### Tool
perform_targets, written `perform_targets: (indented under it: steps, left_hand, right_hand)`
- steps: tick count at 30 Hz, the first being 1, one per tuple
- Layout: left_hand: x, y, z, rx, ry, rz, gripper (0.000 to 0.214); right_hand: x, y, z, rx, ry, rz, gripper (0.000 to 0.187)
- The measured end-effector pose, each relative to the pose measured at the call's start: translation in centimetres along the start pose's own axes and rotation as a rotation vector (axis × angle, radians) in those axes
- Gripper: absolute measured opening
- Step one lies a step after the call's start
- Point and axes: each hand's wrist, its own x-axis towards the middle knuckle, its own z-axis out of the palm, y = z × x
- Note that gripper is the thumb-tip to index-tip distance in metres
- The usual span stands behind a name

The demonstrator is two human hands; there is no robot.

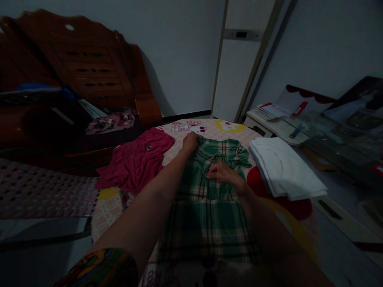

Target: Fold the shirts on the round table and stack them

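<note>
A green plaid shirt lies spread on a round table with a patterned cloth. My left hand reaches to the shirt's far left shoulder, fingers closed on the fabric there. My right hand rests near the collar and placket in the middle of the shirt, fingers curled and pinching the cloth. A crumpled magenta shirt lies to the left of the plaid one, apart from both hands.
A folded white garment sits on the table's right side. A dark wooden bench with clutter stands at the left. A low white stand with papers and a glass-topped surface are at the right.
</note>
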Motion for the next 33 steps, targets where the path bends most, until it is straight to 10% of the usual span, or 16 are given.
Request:
perform_targets:
  steps: [18, 26, 33]
  left_hand:
    - [1.9, -0.5, -1.0, 0.207, -0.124, -0.052, 0.037]
    - [0.2, 2.8, -0.1, 0.098, -0.154, 0.221, 0.040]
    - [0.7, 0.4, 0.7, 0.137, -0.170, 0.137, 0.036]
  right_hand:
    - [-0.2, -0.2, 0.3, -0.015, 0.015, 0.034, 0.020]
    - [0.0, -0.3, 0.3, -0.011, 0.010, 0.056, 0.020]
    - [0.0, 0.1, 0.3, 0.000, -0.002, 0.054, 0.017]
